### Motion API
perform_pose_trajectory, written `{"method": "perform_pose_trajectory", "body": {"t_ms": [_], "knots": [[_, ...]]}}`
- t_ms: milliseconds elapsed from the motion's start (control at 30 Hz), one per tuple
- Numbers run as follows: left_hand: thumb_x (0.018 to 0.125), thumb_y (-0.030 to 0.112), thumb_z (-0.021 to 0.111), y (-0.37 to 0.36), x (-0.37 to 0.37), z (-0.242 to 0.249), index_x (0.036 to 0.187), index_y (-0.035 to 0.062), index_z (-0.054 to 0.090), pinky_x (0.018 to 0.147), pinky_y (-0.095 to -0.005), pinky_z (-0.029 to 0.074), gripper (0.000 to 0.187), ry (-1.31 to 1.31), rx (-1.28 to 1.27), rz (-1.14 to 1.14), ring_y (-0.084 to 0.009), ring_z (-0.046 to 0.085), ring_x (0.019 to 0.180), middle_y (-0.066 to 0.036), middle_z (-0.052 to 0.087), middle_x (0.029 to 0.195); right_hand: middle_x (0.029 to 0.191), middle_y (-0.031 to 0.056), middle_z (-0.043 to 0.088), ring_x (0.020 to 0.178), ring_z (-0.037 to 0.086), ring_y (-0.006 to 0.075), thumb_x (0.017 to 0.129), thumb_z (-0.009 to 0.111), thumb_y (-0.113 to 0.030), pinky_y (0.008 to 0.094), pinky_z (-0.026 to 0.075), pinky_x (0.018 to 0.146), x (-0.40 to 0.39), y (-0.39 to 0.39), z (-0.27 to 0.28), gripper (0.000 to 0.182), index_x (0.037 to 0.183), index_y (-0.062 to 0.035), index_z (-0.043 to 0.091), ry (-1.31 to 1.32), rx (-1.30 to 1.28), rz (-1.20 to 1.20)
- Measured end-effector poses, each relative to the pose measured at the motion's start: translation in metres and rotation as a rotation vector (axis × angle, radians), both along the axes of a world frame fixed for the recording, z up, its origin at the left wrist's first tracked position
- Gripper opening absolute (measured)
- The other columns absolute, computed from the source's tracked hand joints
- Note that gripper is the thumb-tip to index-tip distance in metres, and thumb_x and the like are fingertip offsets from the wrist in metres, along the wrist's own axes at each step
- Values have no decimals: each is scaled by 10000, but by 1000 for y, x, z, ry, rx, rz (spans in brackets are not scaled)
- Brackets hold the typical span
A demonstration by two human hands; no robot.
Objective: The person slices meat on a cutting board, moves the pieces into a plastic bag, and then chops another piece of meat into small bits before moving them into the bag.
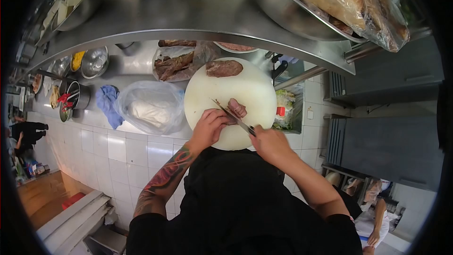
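Note:
A round white cutting board (203, 95) lies at the counter's front edge. My right hand (272, 145) is closed around the dark handle of a knife (241, 124), whose blade slants up and left over the board. Beside the blade, my left hand (209, 125) presses its curled fingers on a piece of cooked meat (231, 120), mostly hidden under them. Cut meat slices (237, 108) lie just beyond the blade. A larger browned chunk of meat (224, 68) rests at the board's far side, apart from both hands.
Left of the board are a plastic bag with white contents (151, 106) and a blue cloth (108, 105). Bagged meat (174, 65) lies behind. A steel shelf (198, 12) overhangs the counter, with a large bowl (297, 14) on it. Another person's arm (379, 217) shows at lower right.

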State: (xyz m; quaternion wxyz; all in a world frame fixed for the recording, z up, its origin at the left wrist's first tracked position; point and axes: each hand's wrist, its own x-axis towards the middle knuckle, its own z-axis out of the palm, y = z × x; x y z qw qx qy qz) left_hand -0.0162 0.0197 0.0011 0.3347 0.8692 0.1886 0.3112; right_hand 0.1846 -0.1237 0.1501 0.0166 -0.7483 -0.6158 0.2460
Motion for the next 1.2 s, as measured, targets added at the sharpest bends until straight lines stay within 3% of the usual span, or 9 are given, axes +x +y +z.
{"method": "perform_pose_trajectory", "body": {"t_ms": [67, 200, 333, 433, 767, 900, 1000, 1100, 1200], "knots": [[846, -29, 793, 2, -1, 2, 1171, 90, 761, 1073, -465, 525, 348, -21, -16, -11, -357, 627, 1221, -82, 693, 1271, 761, 254, 737, 734, 743, 479, 1086, 644, -280, 583, 589, 699, -1, 14, -18, 319, 999, 27, 630, 35, 70, -32], [846, -24, 791, 1, -2, -3, 1166, 94, 764, 1070, -465, 523, 343, -15, -8, -4, -356, 630, 1212, -81, 697, 1259, 779, 254, 746, 742, 746, 478, 1086, 638, -282, 586, 591, 704, 11, -16, 17, 316, 1014, 26, 623, 5, -65, -5], [842, -5, 812, 0, -5, -7, 1157, 99, 769, 1058, -465, 526, 334, -2, -10, -18, -355, 630, 1209, -79, 696, 1265, 800, 250, 754, 770, 752, 481, 1092, 627, -307, 588, 597, 724, 0, -11, -45, 333, 1029, 20, 626, 40, 12, -71], [840, 4, 827, 2, -4, -3, 1155, 102, 771, 1053, -466, 527, 335, -19, -9, -5, -356, 628, 1210, -78, 693, 1273, 810, 246, 759, 788, 757, 478, 1097, 622, -325, 584, 600, 728, -4, 13, -50, 346, 1034, 15, 627, 31, 50, -82], [825, -2, 833, 2, -5, -3, 1148, 111, 767, 1057, -477, 523, 348, -23, -13, 6, -362, 620, 1201, -80, 688, 1264, 763, 245, 739, 749, 750, 467, 1096, 644, -300, 577, 583, 691, 14, -26, 22, 326, 1018, 16, 628, 11, -58, 5], [822, -3, 828, 2, -5, -4, 1144, 111, 767, 1059, -476, 521, 347, -17, -19, 12, -359, 623, 1197, -74, 687, 1261, 764, 237, 744, 771, 755, 468, 1100, 635, -298, 568, 590, 721, 9, -17, 25, 326, 1037, 22, 637, 7, -137, -29], [826, 0, 823, 2, -4, -6, 1142, 113, 766, 1060, -472, 518, 341, -13, -34, 14, -358, 623, 1197, -68, 690, 1247, 804, 243, 757, 812, 762, 474, 1107, 616, -317, 563, 596, 765, -2, 15, -24, 347, 1043, 22, 651, 33, -2, -36], [826, 0, 824, 4, -4, -5, 1132, 118, 770, 1062, -470, 516, 332, -23, -33, 4, -357, 625, 1197, -69, 694, 1234, 848, 258, 766, 845, 768, 483, 1114, 591, -336, 570, 598, 804, 8, 34, 1, 373, 1051, 23, 669, 147, -187, -87], [823, 2, 827, 2, -3, -8, 1123, 121, 776, 1060, -475, 518, 327, 6, -29, 18, -355, 627, 1198, -74, 699, 1231, 888, 266, 772, 887, 772, 480, 1122, 573, -355, 563, 603, 824, 13, 8, 13, 395, 1063, 19, 682, 64, -180, -40]]}}
